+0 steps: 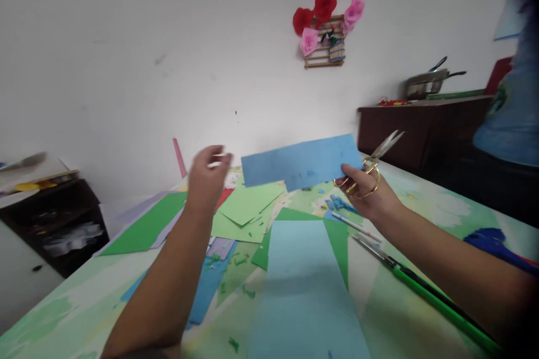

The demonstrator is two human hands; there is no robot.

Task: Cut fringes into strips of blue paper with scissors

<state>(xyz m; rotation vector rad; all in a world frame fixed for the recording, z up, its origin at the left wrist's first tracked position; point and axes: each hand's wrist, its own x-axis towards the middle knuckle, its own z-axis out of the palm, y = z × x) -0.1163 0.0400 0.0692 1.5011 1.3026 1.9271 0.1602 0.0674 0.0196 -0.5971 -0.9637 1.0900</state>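
Observation:
In my right hand is a strip of blue paper, pinched under the thumb at its right end. Gold-handled scissors hang on the same hand, their blades pointing up and to the right. The paper's lower edge has a step cut in it. Left of the strip, my left hand is raised with nothing in it, the fingers bent and a gap between them and the thumb. Below lies a long light-blue sheet on top of a dark green sheet.
A green-handled cutter and a white pen lie to the right. Light green sheets, blue paper and small scraps spread across the patterned tablecloth. A person in blue stands at the far right beside a dark cabinet.

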